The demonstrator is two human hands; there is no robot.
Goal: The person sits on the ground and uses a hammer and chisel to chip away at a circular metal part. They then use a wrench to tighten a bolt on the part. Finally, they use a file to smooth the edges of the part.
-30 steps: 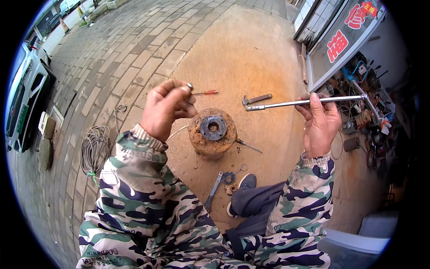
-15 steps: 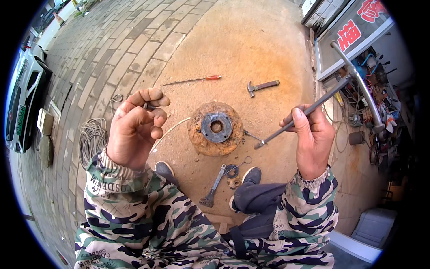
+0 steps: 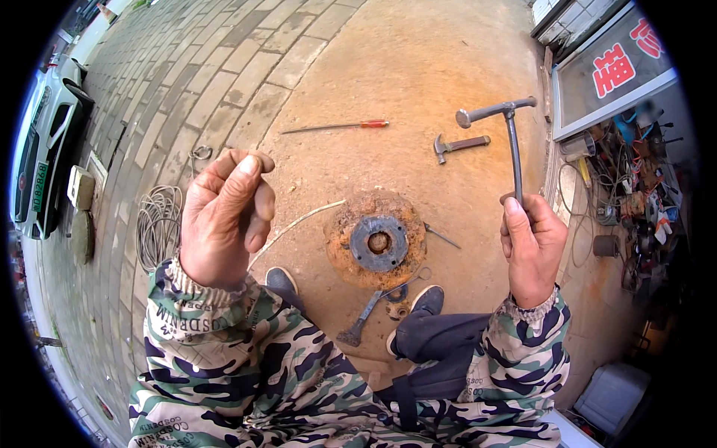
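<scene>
A T-shaped metal hammer [image 3: 513,147] stands up in the right of the frame, its dark head across the top and its handle running down into the right hand [image 3: 532,243], whose grip is closed around the lower end, thumb laid along the rod. Left of centre, the left hand [image 3: 225,213] is raised with thumb and forefinger tips brought together and the other fingers curled; whether anything small sits in that grip, I cannot tell. Between the hands, at the middle of the frame, a rusty round block [image 3: 340,250] rests on the ground, a dark ring [image 3: 360,243] on its top. A thin dark rod [image 3: 446,237] lies just beside its right edge, and a pale cord [image 3: 295,222] runs from its upper left side. Farther up lie a red-handled screwdriver [image 3: 372,125] and a claw hammer [image 3: 463,146]. Below the block is a flat-bladed tool [image 3: 360,319], near a shoe [image 3: 428,301]. Coiled cable [image 3: 159,228] lies at left, with a white vehicle [image 3: 56,127] beyond, upper left; cluttered parts [image 3: 641,168] fill the right edge.
</scene>
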